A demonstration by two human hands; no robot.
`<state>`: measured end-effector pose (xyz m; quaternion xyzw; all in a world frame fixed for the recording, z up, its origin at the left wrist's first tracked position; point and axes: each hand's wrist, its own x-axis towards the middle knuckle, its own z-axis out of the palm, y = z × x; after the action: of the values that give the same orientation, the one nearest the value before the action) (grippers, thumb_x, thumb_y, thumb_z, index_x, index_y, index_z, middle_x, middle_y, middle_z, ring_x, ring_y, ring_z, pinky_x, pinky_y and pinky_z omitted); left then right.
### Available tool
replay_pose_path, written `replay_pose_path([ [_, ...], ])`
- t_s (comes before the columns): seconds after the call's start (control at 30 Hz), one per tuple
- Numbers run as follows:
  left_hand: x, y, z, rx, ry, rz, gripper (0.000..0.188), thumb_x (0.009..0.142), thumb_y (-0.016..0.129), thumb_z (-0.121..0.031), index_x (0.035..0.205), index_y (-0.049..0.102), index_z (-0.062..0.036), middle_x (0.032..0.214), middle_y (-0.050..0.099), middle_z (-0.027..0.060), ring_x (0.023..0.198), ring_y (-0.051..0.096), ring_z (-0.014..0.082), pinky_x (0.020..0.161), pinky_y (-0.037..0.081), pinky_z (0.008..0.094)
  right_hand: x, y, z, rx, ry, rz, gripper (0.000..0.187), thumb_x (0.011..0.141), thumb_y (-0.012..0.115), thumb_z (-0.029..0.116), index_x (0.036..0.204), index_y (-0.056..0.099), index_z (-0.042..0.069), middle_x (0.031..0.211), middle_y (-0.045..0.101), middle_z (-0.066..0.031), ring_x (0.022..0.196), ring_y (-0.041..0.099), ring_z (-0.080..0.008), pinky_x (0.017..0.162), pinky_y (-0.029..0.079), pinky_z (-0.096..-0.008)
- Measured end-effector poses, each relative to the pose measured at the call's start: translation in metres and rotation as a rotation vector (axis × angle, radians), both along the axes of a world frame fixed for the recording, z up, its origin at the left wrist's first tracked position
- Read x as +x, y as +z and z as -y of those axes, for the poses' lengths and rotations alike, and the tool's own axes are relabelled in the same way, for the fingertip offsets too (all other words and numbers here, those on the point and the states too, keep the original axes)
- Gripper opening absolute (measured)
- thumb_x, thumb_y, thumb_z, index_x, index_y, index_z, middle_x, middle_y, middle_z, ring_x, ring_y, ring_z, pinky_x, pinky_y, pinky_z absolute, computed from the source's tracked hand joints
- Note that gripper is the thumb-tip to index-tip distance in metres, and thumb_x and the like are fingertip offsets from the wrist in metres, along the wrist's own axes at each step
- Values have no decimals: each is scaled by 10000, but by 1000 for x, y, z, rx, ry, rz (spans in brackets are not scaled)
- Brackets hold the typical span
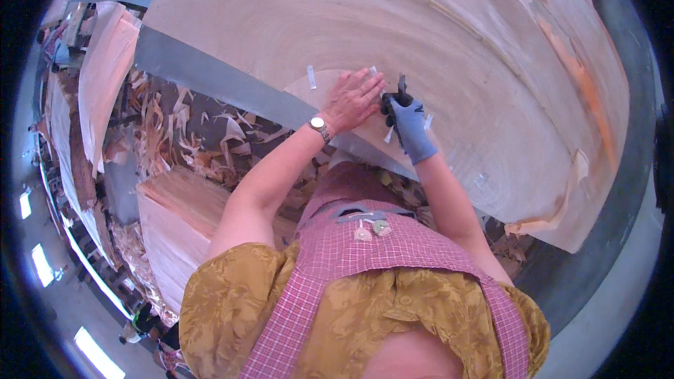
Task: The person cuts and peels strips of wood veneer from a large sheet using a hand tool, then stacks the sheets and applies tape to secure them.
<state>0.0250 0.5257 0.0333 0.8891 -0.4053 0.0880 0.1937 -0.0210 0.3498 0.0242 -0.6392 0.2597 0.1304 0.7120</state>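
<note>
A large pale wood veneer sheet lies over a grey worktop in front of me. Flat on it rests my left hand, bare, a watch on the wrist, its fingers stretched toward a short white strip. My right hand, in a blue and black glove, is closed around a small black hand tool. The tool's tip points away from me; its exact kind is not clear. Short white strips stick to the veneer around both hands, one white strip lying to the left. A rounded veneer edge runs under my left hand.
Torn veneer scraps litter the floor to the left below the grey worktop edge. A stack of veneer stands at my left side. Ragged, curled veneer sticks out at the right edge. Other people show small at the far left.
</note>
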Motion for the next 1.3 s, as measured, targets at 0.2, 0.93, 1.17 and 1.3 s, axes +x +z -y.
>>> replay_pose_path([
  [0.2,9,1,-1,59,-44,-29,555,813,693,-340,1326,541,-191,1404,506,68,1259,463,252,993,356,421,13,-18,40,-1257,501,528,178,894,644,190,986,686,44,739,649,-2,595,564,-92,532,455,-267],
  [0.93,171,-19,70,256,438,-185,785,897,515,-549,1524,270,-145,1595,194,150,1480,138,322,1169,83,581,47,9,264,-1739,23,177,342,924,547,231,1244,557,110,1272,575,-139,1193,542,-324,890,516,-462],
  [1.17,176,-22,65,267,462,-183,777,891,515,-558,1518,294,-155,1607,165,135,1490,96,320,1168,64,580,67,-7,324,-1931,393,149,237,875,544,208,1101,582,144,1040,580,-72,974,570,-241,712,508,-411],
  [1.3,169,-19,58,259,461,-161,760,894,527,-531,1513,303,-153,1601,189,137,1488,111,322,1163,87,583,65,21,329,-2042,420,404,224,871,551,235,1076,570,148,999,573,-83,969,565,-257,806,412,-421],
])
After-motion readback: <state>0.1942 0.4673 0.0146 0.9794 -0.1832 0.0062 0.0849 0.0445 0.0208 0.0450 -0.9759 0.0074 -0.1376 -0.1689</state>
